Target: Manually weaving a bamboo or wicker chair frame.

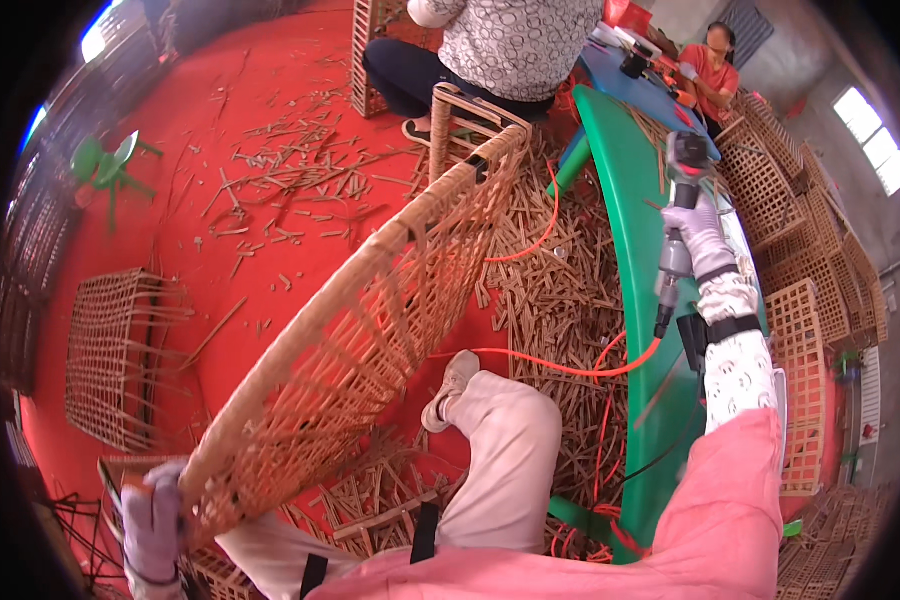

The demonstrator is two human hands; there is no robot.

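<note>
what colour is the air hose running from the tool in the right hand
Orange. The air hose trails from the nail gun in the right hand, best seen in the head view.

A red floor [270,90] is seen, covered with loose cut bamboo strips [560,290]; a small green plastic stool [105,160] is set far off; a square woven basket [115,355] is laid nearby; lattice baskets [805,260] are stacked beside a long green table [625,230].

A basket-weaving workshop is shown.
Cane offcuts [560,290] are strewn over the red floor [270,90], and woven crates [805,300] are stacked beside a green desk [625,220].
</note>
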